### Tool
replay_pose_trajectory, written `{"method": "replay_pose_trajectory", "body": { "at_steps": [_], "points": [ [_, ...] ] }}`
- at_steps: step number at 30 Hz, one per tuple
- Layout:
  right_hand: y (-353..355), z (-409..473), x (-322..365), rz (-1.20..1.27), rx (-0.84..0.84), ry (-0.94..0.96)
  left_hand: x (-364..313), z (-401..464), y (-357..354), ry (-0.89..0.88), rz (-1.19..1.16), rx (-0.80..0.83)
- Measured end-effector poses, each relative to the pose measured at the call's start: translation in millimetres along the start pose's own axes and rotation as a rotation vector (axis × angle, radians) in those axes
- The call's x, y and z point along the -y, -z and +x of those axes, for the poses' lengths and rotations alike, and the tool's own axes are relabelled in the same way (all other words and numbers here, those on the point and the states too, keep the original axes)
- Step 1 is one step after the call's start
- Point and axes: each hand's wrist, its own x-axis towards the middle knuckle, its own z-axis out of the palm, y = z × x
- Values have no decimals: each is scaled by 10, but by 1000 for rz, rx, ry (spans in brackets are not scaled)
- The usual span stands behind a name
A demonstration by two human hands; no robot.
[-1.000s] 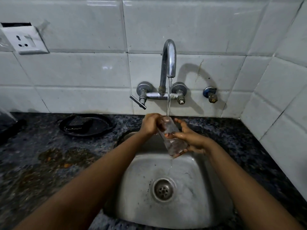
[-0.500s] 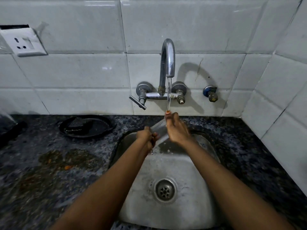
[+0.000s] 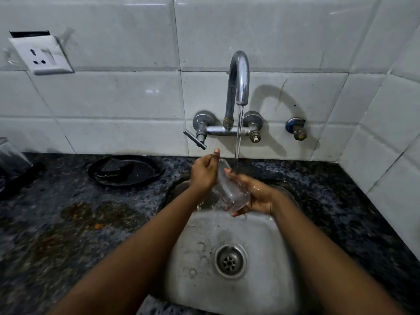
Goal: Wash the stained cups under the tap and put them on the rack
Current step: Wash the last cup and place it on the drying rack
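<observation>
Clear cylindrical glass cup (image 3: 230, 192) tilts under the steel tap (image 3: 238, 80), both hands clamped around it.

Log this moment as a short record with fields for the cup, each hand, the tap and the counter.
cup: clear glass cup, tilted over the sink
left hand: left hand grips the cup's upper part
right hand: right hand cradles the cup's lower part, wet
tap: tap running, stream lands by the right hand's fingers
counter: dark pan left of the sink
</observation>
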Motion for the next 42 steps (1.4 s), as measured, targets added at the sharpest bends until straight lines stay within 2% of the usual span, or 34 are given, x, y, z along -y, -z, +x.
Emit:
{"method": "replay_pose_trajectory", "body": {
  "at_steps": [2, 4, 7, 10, 13, 17, 21, 24, 26, 28, 32, 34, 36, 38, 42],
  "points": [
    [-14, -37, -12, -79, 43, 56, -66, -11, -45, -34, 1, 77],
    [-33, -39, -26, -109, -61, 175, -138, 6, -60, -17, -108, 87],
    [-58, -47, -37, -153, -244, 362, -205, 71, -2, 139, -301, -106],
    [-73, -74, -32, -163, -363, 471, -172, 213, 104, 255, -275, -347],
    [-96, -101, 70, -187, -479, 502, -204, 335, 173, 290, -28, -322],
    [-114, -129, 199, -309, -537, 438, -246, 422, 191, 88, 403, -313],
    [-140, -193, 261, -551, -595, 410, -214, 413, 202, -126, 846, -243],
    [-171, -287, 326, -765, -632, 390, -243, 374, 204, -190, 934, -245],
    [-214, -380, 352, -919, -666, 361, -188, 272, 184, -135, 794, -270],
    [-293, -494, 373, -1087, -693, 346, -37, 72, 137, 22, 481, -244],
    [-499, -694, 427, -1534, -697, 302, 265, -428, 60, 659, -336, 79],
    [-623, -769, 473, -1682, -685, 292, 347, -575, 19, 806, -565, 140],
    [-741, -833, 514, -1730, -663, 294, 393, -639, 3, 844, -653, 131],
    [-859, -875, 535, -1761, -618, 310, 412, -689, 60, 854, -647, 118],
    [-1061, -886, 568, -1738, -540, 427, 406, -796, 349, 827, -368, 114]
  ]
}}
